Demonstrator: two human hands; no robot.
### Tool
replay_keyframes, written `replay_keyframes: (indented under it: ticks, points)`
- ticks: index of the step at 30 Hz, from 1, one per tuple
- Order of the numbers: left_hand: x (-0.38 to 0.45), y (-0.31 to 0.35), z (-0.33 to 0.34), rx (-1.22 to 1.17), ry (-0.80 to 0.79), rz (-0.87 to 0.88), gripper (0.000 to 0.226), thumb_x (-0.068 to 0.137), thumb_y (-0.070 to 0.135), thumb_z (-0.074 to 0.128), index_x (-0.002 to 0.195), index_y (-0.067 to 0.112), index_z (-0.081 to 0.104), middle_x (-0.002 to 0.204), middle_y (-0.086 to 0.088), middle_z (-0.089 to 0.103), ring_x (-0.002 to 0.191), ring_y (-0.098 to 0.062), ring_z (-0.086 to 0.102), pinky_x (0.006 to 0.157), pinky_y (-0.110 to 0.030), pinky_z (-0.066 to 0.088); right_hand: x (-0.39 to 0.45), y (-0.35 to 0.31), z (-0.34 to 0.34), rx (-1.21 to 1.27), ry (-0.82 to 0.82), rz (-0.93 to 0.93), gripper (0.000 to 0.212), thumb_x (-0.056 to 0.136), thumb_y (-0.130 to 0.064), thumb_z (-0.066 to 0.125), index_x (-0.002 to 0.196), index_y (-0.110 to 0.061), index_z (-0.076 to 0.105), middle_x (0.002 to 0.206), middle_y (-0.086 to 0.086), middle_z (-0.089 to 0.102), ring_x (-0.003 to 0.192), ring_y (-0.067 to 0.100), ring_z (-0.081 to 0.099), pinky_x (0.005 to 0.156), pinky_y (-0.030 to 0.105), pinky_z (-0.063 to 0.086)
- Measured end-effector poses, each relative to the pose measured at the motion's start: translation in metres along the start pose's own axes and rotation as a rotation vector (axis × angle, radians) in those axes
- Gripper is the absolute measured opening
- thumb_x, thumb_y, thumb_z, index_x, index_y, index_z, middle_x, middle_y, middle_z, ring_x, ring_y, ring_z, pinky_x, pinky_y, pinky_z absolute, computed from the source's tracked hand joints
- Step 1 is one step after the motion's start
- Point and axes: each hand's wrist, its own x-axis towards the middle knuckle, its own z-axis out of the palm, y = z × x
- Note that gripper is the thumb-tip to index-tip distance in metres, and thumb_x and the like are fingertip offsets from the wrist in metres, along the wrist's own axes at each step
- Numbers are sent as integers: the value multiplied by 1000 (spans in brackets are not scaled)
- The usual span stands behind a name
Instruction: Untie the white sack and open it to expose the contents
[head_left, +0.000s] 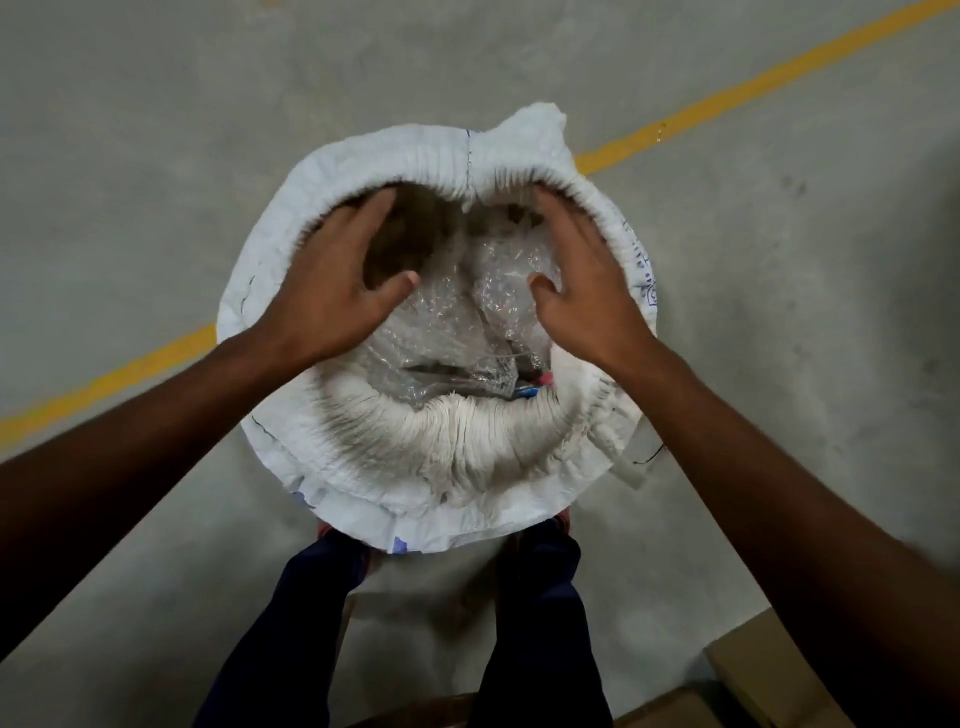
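Note:
The white sack (363, 467) stands upright on the floor in front of my legs, its mouth wide open and its rim rolled down into a thick pleated ring. Inside lie clear crinkled plastic bags (441, 322) with dark items and a bit of red and blue at the near side. My left hand (337, 280) reaches into the mouth on the left, fingers spread, fingertips against the far inner rim. My right hand (582, 280) mirrors it on the right, fingers spread, fingertips at the far rim. Neither hand holds anything.
The sack sits on a grey concrete floor crossed by a yellow painted line (753, 88) running diagonally behind it. My legs in dark trousers (530, 623) stand just behind the sack. Brown cardboard boxes (753, 691) lie at the bottom right.

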Motion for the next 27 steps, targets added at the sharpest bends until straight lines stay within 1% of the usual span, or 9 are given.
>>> replay_keyframes:
  ticks: [3,6,10,13,15,19,22,25,27]
  points:
    - [4,-7,-16,53,30,20,86,85,49,70,160,15,43,151,-20,56,140,-36,51,117,-37,37,6,0,-12,-167,-6,-38,93,84,-16,65,166,-26,22,168,7,31,156,32,28,123,56,31]
    - [6,-16,-30,65,13,61,91,82,64,72,160,25,45,156,-12,55,145,-30,50,122,-46,40,10,-1,-24,-214,-54,-57,95,82,-33,65,165,-36,18,167,2,32,153,34,31,121,60,32]
    - [8,-25,-39,62,16,94,94,79,68,73,159,25,47,158,-8,54,147,-25,48,123,-41,38,13,0,-32,-229,-117,-106,96,83,-47,62,165,-38,13,170,1,29,153,34,32,119,63,33]
    - [12,-28,-42,73,14,100,97,78,70,72,161,25,44,160,-7,51,149,-24,46,122,-33,34,13,1,-36,-226,-103,-114,96,85,-53,63,165,-40,11,171,1,27,154,34,32,119,63,34]
    - [14,-28,-40,66,2,109,100,78,71,71,163,26,40,162,-8,49,150,-24,45,124,-36,34,15,1,-35,-187,-107,-113,97,87,-54,63,165,-41,8,173,0,23,156,32,28,120,62,33]
    - [12,-28,-30,76,-74,164,103,83,70,67,167,23,30,165,-8,46,153,-25,42,126,-45,36,16,0,-28,-81,-202,-179,99,93,-44,69,168,-28,6,176,-1,12,162,16,14,129,49,23]
    - [5,-31,-22,21,-155,173,97,87,65,67,167,23,31,166,-3,46,153,-18,42,125,-45,37,14,2,-23,-39,-259,-184,96,97,-42,69,168,-27,6,175,-4,13,160,8,13,131,35,18]
    - [-9,-29,-17,-47,-277,193,91,90,62,67,167,30,31,168,9,41,154,-4,38,127,-39,36,9,3,-22,-22,-278,-172,93,98,-43,70,168,-28,11,172,-11,21,154,-2,25,126,23,23]
    - [-19,-24,-18,-80,-326,209,83,92,64,66,164,39,35,164,16,46,149,2,43,123,-39,41,6,-1,-26,-32,-291,-148,92,95,-49,70,166,-33,16,160,-18,37,137,-13,41,118,21,33]
